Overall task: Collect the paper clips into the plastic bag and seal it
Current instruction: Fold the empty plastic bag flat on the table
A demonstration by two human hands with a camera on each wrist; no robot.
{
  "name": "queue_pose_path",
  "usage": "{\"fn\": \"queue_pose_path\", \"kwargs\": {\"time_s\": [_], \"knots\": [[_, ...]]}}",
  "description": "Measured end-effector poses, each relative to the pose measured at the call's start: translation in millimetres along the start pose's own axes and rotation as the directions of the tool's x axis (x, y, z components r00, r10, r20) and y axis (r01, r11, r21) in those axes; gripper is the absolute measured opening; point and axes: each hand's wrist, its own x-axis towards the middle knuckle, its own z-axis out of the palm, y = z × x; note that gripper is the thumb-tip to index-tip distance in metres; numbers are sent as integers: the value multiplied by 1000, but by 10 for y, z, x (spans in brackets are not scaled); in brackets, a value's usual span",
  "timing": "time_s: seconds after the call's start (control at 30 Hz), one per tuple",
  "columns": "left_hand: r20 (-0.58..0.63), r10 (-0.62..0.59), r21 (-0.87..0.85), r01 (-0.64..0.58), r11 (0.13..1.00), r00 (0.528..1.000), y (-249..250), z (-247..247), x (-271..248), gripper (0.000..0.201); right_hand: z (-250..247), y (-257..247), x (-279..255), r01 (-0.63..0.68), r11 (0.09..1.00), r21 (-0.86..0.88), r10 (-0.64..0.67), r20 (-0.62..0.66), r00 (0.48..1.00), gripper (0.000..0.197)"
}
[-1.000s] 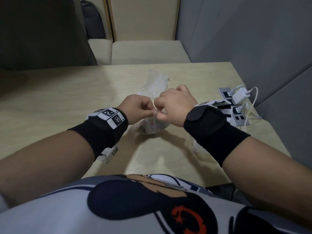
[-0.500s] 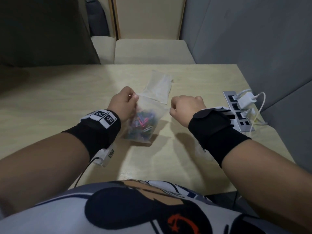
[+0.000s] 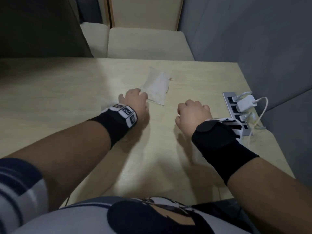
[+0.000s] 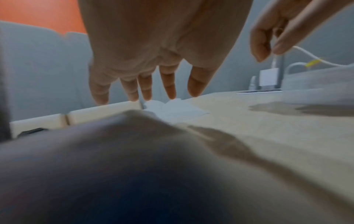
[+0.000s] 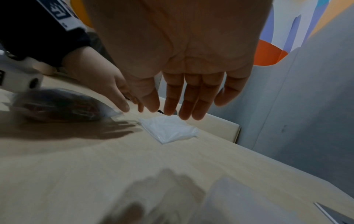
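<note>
The clear plastic bag of coloured paper clips (image 5: pixel 57 107) lies on the wooden table (image 3: pixel 160 157) under my left wrist. In the head view only a corner of the bag (image 3: pixel 107 103) shows beside the wristband. My left hand (image 3: pixel 133 100) hovers just past it with its fingers (image 4: pixel 145 91) straight, holding nothing. My right hand (image 3: pixel 192 112) hangs above the table to the right, apart from the bag. Its fingers (image 5: pixel 184 106) are relaxed and empty. Whether the bag's top is sealed is hidden.
A flat pile of empty clear bags (image 3: pixel 156 88) lies just beyond my left fingertips. A power strip with white chargers and cables (image 3: pixel 236 112) sits at the table's right edge, against a grey partition. A beige bench (image 3: pixel 145 43) stands behind the table.
Both hands pinched the bag's top a second ago. The right hand let go first, then the left set the bag down to the left and released it.
</note>
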Motion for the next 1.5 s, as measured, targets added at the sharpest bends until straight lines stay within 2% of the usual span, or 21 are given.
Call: {"fn": "queue_pose_path", "kwargs": {"time_s": [0.07,0.13,0.2,0.27,0.33,0.4,0.5,0.57,0.63,0.73,0.87,0.97,1.03,1.1,1.17,1.27,1.4,1.5], "knots": [[71,64,47,-68,997,995,190,153,62,41,35,60,-102,-72,997,18,72,27,997,26],[185,80,76,-95,993,980,303,271,142,56,73,124,-234,-184,982,33,182,43,982,30],[301,68,102,-103,989,951,349,337,205,77,115,196,-357,-314,948,50,308,99,946,37],[351,58,112,-104,988,934,378,362,222,84,177,288,-451,-433,899,64,412,211,886,48],[287,70,132,-112,985,955,416,344,206,74,246,376,-526,-503,861,78,453,333,827,52],[207,100,195,-141,971,973,459,269,166,49,308,416,-589,-520,847,112,444,391,807,52],[248,157,266,-224,938,956,498,153,66,28,331,375,-665,-502,861,88,436,382,815,64],[286,185,282,-267,922,940,502,109,-33,23,353,334,-694,-464,884,53,415,367,832,72],[331,182,285,-282,916,926,495,93,-145,23,362,316,-708,-441,895,73,392,343,853,69],[362,144,232,-238,943,921,468,102,-280,23,334,288,-737,-393,912,121,345,297,891,52],[305,120,115,-162,980,945,430,52,-394,26,356,189,-860,-242,967,78,212,277,937,70],[230,72,46,-84,995,971,436,21,-480,28,376,157,-918,-197,972,128,158,260,953,70],[155,35,-121,-16,993,987,439,10,-545,30,363,171,-915,-197,947,252,133,247,960,70],[58,36,-268,-20,963,998,446,-10,-613,30,336,205,-922,-198,885,420,117,211,971,70],[-46,70,-363,-82,928,996,485,-31,-684,28,288,247,-952,-169,808,564,121,123,985,66],[-140,160,-392,-203,897,977,598,21,-771,27,186,314,-1002,-122,715,689,194,-29,981,51],[-78,341,-322,-347,881,937,786,150,-906,31,147,394,-1037,-90,625,775,284,-119,951,42],[88,479,-225,-451,864,874,948,234,-1058,34,160,425,-1058,-71,614,786,285,-138,948,42]]}}
